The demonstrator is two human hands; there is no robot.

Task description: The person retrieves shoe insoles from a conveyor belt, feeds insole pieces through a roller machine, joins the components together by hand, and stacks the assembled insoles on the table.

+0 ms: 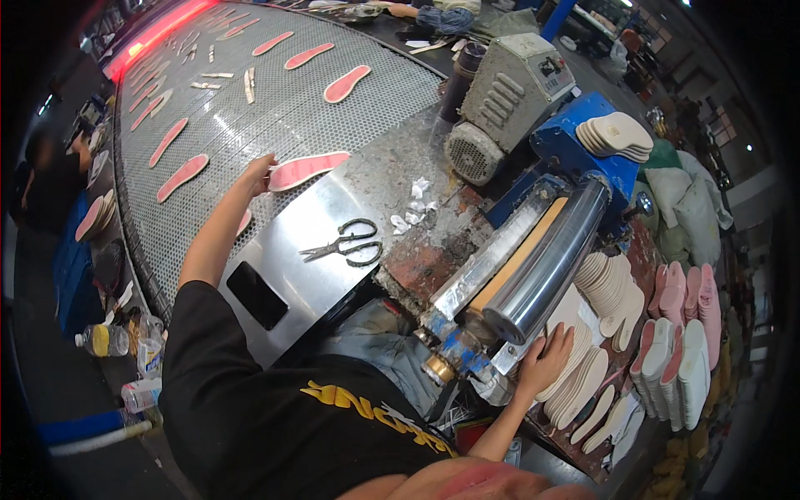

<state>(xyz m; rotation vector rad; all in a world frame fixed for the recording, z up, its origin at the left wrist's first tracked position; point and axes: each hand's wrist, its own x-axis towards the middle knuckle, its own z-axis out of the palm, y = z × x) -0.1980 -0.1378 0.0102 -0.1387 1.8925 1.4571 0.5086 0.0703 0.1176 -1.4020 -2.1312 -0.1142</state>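
Note:
My left hand [260, 175] reaches out over the mesh conveyor belt [275, 92]. Its fingers are closed at the left end of a pink insole [308, 171] with a pale rim, which lies across the border of the belt and the metal plate. My right hand [546, 360] rests with fingers apart on a fanned stack of beige insoles [577, 367], beside the roller machine. The polished steel roller [546, 267] stands between my two arms. Black-handled scissors [346, 243] and a black phone [257, 296] lie on the metal plate [312, 217].
More pink insoles [182, 177] lie spread along the belt, under a red light [171, 37]. A grey motor [504, 108] stands behind the roller. White scraps [412, 212] lie on the machine's bed. Pink and white insole stacks [675, 367] stand at the right. Bottles [104, 340] sit at the left.

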